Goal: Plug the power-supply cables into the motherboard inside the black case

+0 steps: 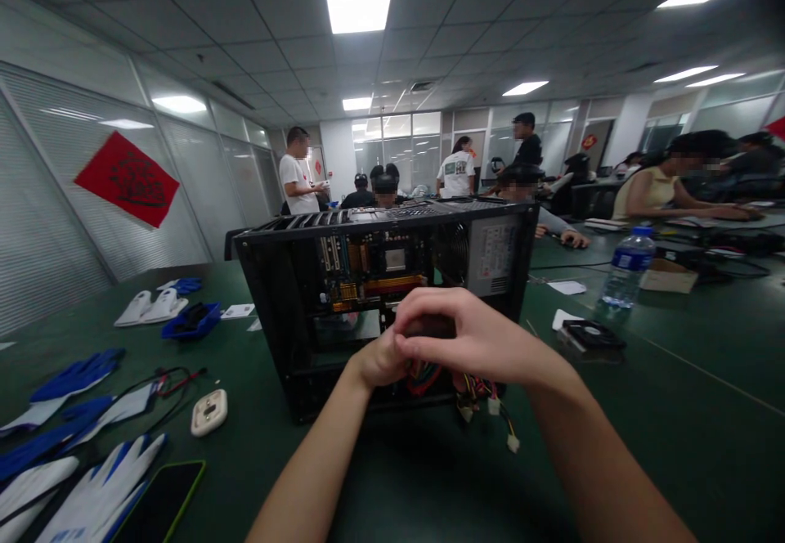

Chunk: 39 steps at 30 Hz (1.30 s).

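Note:
My left hand (385, 356) and my right hand (457, 329) meet in front of an open black computer case (263, 314). The right hand curves over, its fingers and thumb coming together against the left hand; anything pinched there is hidden. Most of the left fingers are covered from sight. Inside the case are a motherboard with a bare processor (396, 260), a red memory stick (392, 284) and a silver power supply (494, 255). Bundled power cables (469, 388) with white connectors hang out below my right hand.
On the left lie blue-and-white gloves (104, 486), a phone (163, 502), a pale square gadget (209, 412) and a blue tray (191, 321). A black fan (592, 334) and a water bottle (629, 269) are on the right. Several people are beyond.

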{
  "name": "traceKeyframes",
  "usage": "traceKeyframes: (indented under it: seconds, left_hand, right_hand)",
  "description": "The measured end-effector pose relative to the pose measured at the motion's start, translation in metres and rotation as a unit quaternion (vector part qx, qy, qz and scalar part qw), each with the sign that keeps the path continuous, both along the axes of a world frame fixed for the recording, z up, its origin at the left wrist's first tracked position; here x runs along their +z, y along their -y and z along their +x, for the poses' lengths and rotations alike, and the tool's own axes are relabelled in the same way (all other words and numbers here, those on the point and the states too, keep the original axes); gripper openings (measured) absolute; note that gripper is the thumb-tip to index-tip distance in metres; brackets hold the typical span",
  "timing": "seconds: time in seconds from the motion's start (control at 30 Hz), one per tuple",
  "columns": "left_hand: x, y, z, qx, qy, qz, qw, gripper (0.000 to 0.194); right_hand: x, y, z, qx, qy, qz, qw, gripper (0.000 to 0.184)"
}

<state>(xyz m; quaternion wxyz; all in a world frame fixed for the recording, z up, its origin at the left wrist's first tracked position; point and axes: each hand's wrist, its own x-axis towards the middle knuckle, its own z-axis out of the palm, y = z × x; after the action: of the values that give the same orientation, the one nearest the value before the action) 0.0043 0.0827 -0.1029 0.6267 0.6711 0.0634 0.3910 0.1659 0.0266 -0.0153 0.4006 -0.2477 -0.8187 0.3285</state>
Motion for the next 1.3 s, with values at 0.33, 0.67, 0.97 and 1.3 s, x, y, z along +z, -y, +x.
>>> traceKeyframes:
  seconds: [0.33,0.67,0.97,1.3]
  left_hand:
    - [0.008,0.006,0.003,-0.011,0.038,-0.060,0.997,0.080]
    - [0.003,-0.002,-0.008,0.003,0.064,-0.106,0.992,0.082]
    - [-0.004,-0.005,-0.014,0.018,0.097,-0.114,0.989,0.080]
    - [-0.014,-0.010,-0.014,0.006,0.104,-0.160,0.982,0.074]
  right_hand:
    - [-0.008,-0.006,0.002,0.043,-0.015,-0.088,0.995,0.018]
    - [-0.015,-0.015,-0.024,-0.076,-0.052,-0.102,0.990,0.019]
    - [-0.019,-0.014,-0.032,-0.039,-0.093,-0.037,0.994,0.010]
    - [-0.017,-0.011,-0.027,-0.055,-0.032,-0.037,0.997,0.015]
